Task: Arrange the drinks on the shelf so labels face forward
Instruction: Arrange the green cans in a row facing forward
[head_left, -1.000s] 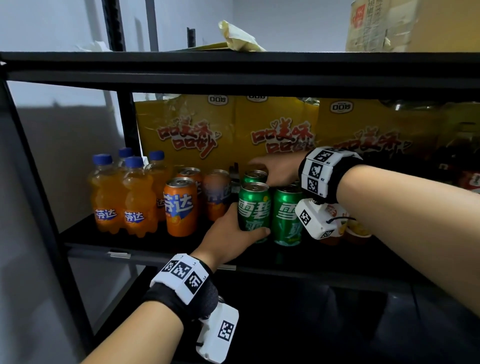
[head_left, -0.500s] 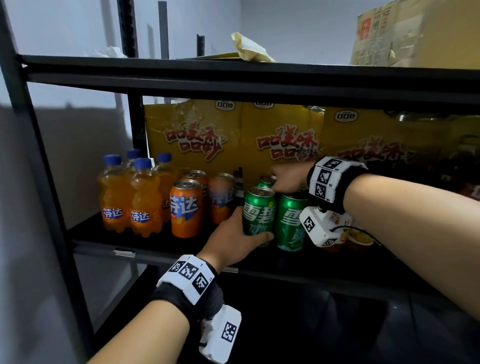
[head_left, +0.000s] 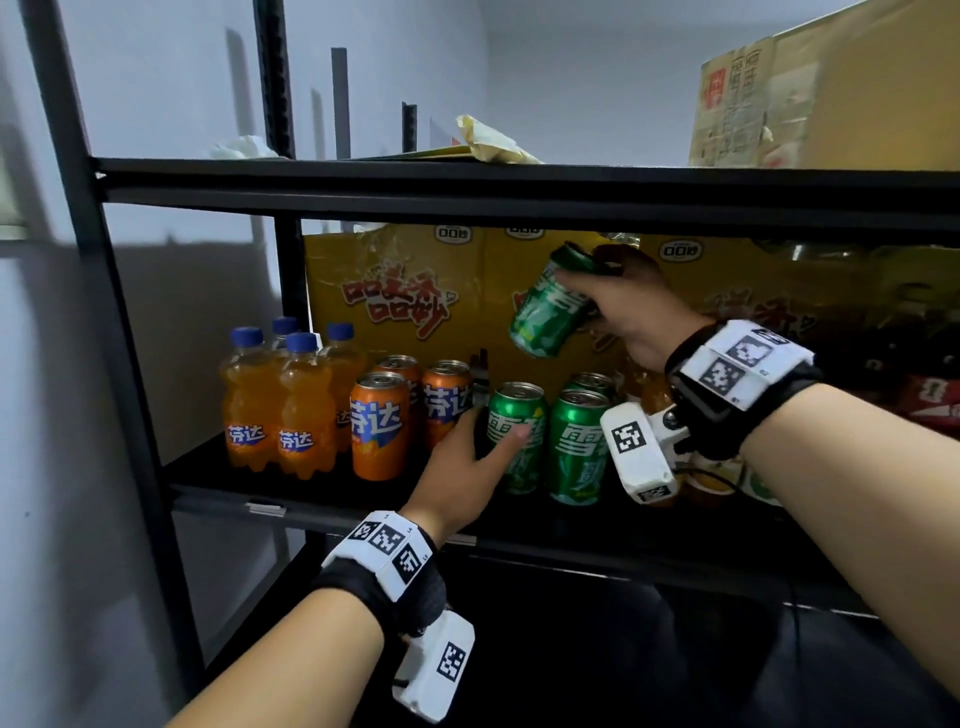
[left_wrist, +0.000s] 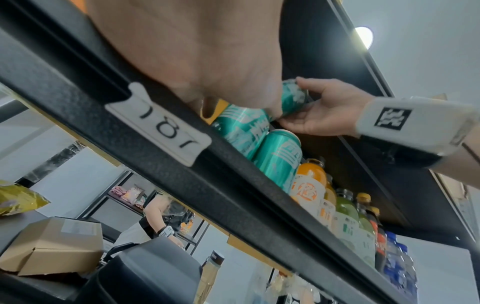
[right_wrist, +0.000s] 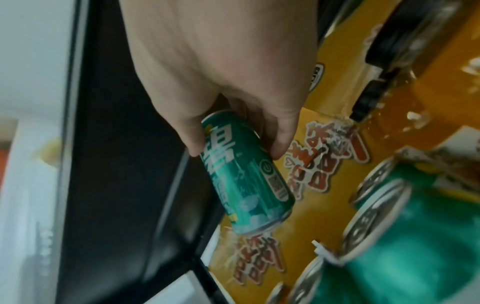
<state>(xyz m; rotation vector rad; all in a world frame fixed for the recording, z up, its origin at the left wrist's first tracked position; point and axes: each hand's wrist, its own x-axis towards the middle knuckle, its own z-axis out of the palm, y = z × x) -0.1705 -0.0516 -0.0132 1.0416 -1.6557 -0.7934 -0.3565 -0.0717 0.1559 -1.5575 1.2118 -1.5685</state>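
My right hand (head_left: 597, 296) grips a green can (head_left: 543, 319) by its upper part and holds it tilted in the air, just under the upper shelf (head_left: 519, 192). The right wrist view shows this can (right_wrist: 246, 181) with its barcode side turned to the camera. Down on the shelf, my left hand (head_left: 467, 467) grips the front left green can (head_left: 527, 467), thumb across its label. A second green can (head_left: 576, 452) stands beside it, label forward, with another (head_left: 592, 382) behind. Orange cans (head_left: 376, 426) and orange bottles (head_left: 301, 415) stand to the left.
Yellow cartons (head_left: 395, 291) line the back of the shelf. More bottles (left_wrist: 311, 185) stand in a row to the right of the green cans. The black shelf edge (head_left: 311, 499) carries a small tag (left_wrist: 158, 125). A cardboard box (head_left: 831, 104) sits on top.
My right hand has lifted a green can out of the back row and tilted it below the upper shelf. My left hand stays on the front green can.
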